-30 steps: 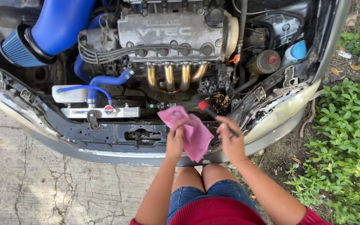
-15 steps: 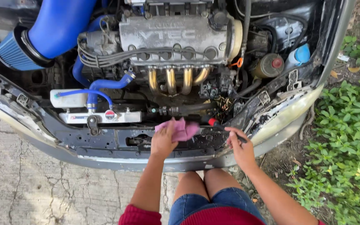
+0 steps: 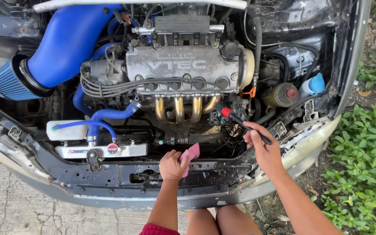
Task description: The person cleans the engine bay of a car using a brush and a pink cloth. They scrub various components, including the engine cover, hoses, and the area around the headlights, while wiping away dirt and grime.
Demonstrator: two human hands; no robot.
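Hands work below the exhaust headers (image 3: 180,108): left hand (image 3: 172,165) clutches a pink rag (image 3: 192,155) for wiping, right hand (image 3: 261,147) grips a red-collared detailing brush (image 3: 240,122) aimed inward.

This is an outdoor spot beside a parked car, more a yard or driveway than a proper workshop. The car's engine bay (image 3: 188,87) stands open to daylight, with a metal engine cover (image 3: 188,69), a big blue air hose (image 3: 70,43) ending in a blue cone filter (image 3: 7,82), golden exhaust pipes (image 3: 183,108) and a small white tank (image 3: 68,130) all in plain sight. The front bumper is off, leaving the bare front frame (image 3: 122,174). Under the car on the left lies cracked concrete ground (image 3: 18,204). On the right, green leafy weeds (image 3: 362,161) grow from bare dirt, right up beside the car's body.
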